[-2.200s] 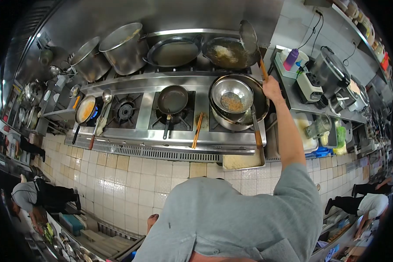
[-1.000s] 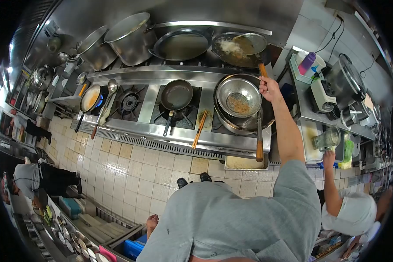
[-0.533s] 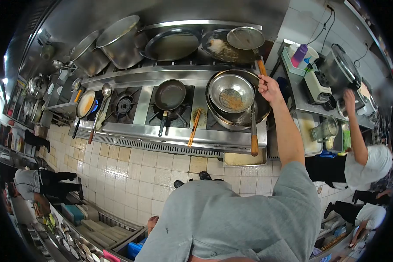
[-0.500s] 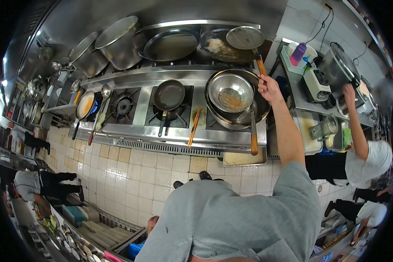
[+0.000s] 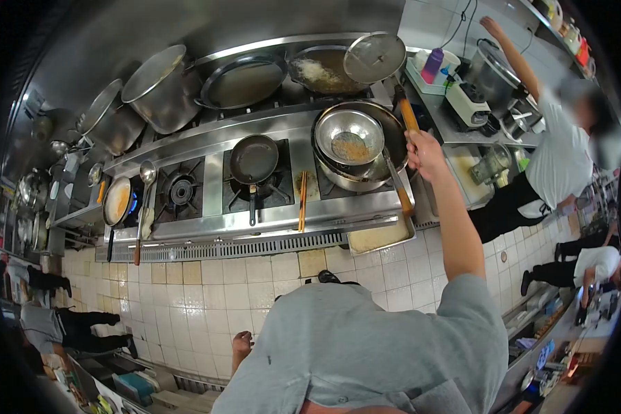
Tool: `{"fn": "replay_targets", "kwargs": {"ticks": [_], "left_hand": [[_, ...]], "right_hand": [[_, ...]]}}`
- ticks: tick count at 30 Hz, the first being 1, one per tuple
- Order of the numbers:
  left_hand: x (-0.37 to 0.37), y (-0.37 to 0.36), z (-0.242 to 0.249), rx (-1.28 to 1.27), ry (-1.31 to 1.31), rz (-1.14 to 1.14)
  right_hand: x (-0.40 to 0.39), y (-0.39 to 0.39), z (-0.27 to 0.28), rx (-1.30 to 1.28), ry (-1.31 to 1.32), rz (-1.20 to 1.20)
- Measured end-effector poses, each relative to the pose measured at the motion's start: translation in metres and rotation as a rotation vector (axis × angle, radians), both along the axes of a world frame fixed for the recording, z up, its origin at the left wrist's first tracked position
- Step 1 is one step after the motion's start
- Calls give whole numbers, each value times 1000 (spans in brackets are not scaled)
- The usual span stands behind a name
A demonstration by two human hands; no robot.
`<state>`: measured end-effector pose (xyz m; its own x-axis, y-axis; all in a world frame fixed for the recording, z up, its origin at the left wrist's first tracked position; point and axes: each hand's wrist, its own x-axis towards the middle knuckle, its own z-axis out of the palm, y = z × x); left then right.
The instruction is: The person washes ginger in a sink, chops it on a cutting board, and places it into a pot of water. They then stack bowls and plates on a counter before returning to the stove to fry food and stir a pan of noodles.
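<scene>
My right hand is closed round the wooden handle of a flat mesh skimmer, whose round head hangs over the right edge of the rear wok with pale, frothy bits in it. Below it, a perforated metal strainer with brown crumbs rests in a large wok; a second wooden-handled tool leans out of that wok. My left hand hangs low by my side over the floor, its fingers curled, with nothing visible in them.
A small black pan and chopsticks lie on the stove. At the left, a pan with pale food sits by a blue flame. Large pots stand behind. A co-worker reaches up at the right; other people work farther off.
The view has shifted. My right hand still grips the skimmer, which has tilted. The co-worker at the right has raised an arm from the pot towards the wall. My left hand shows more fully.
</scene>
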<state>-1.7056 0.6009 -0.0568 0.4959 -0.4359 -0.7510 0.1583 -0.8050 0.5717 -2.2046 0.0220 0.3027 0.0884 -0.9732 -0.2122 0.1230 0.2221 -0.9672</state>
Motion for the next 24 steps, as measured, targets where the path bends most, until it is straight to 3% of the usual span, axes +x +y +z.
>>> {"fn": "replay_targets", "kwargs": {"ticks": [3,5,6,7,9,12,14,16,18,22,24], "left_hand": [[75,18,-72,-52,273,0],[95,18,-65,-19,169,-105],[103,15,-57,4,56,-204],[110,15,-46,-9,111,-132],[131,12,-29,62,107,-192],[159,23,-24,112,120,-232],[178,25,-17,153,40,-187],[192,32,-15,91,72,-111],[198,30,-6,64,62,67],[191,36,-10,41,84,130],[198,60,-61,19,184,100]], "right_hand": [[22,92,5,-128,328,-49],[56,156,-8,-131,476,-131],[66,180,-38,-173,381,-139],[85,206,-44,-94,484,-141],[97,224,-123,-487,838,-174],[115,233,-170,-314,834,-276],[127,237,-145,-178,880,-231],[137,248,-120,-446,875,-276],[127,248,-131,-459,900,-324],[136,244,-108,-533,880,-356],[134,237,-110,-444,879,-272]]}}
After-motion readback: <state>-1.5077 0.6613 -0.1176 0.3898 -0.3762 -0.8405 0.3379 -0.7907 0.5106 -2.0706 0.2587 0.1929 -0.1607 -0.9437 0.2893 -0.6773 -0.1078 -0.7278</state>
